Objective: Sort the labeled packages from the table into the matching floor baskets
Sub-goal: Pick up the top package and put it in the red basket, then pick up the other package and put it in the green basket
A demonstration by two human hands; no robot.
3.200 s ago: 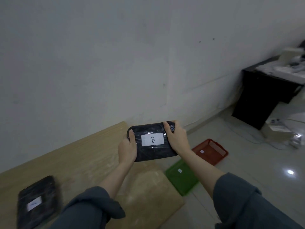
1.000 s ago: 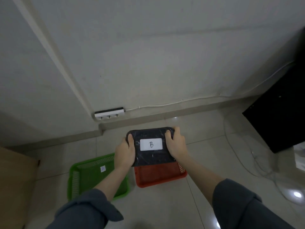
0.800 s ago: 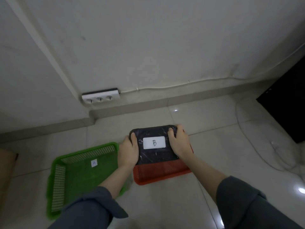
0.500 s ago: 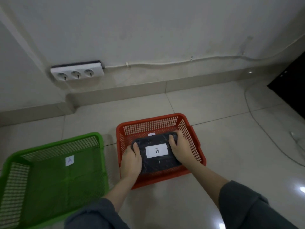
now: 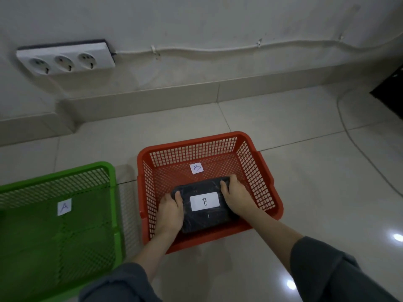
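Note:
A black wrapped package [image 5: 205, 219] with a white label reading B sits low inside the red basket [image 5: 259, 166], near its front wall. My left hand [image 5: 170, 212] grips the package's left end and my right hand [image 5: 236, 199] grips its right end. A small white tag marked B [image 5: 196, 168] lies on the red basket's floor behind the package. To the left stands the green basket [image 5: 109, 171], with a white tag marked A [image 5: 64, 207] on its floor and nothing else in it.
Both baskets rest on pale glossy floor tiles by a white wall. A triple power socket [image 5: 65, 58] is fixed to the wall, with a white cable [image 5: 218, 49] running right. A black cabinet corner [image 5: 392, 90] shows at the right edge.
I carried the B package from the table over to the floor and lowered it into the red basket. The view has dropped closer to the baskets.

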